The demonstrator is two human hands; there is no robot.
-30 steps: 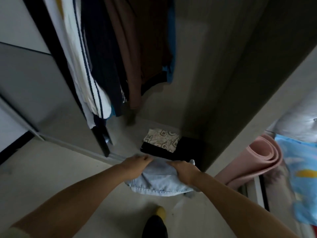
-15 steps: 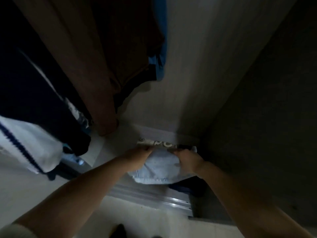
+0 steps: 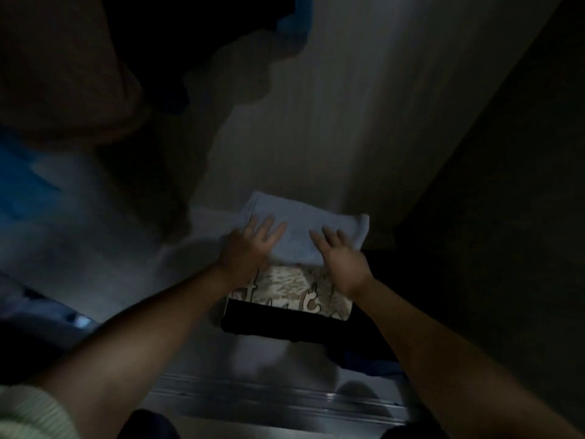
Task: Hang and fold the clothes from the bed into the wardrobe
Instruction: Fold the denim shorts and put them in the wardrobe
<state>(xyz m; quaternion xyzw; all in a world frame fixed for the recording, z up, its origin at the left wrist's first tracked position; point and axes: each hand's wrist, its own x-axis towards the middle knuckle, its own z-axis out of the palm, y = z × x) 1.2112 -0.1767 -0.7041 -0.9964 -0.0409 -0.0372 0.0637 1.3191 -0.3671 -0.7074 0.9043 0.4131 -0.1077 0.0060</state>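
Kneeling at the wardrobe floor (image 3: 202,350): near is the patterned folded garment (image 3: 291,293) on a black one (image 3: 278,324). Beyond, left hand (image 3: 250,248) and right hand (image 3: 342,258) lie flat, fingers straight, on the folded light-blue garment (image 3: 304,226). A second ago both gripped it midair; it's now down, likely placed.
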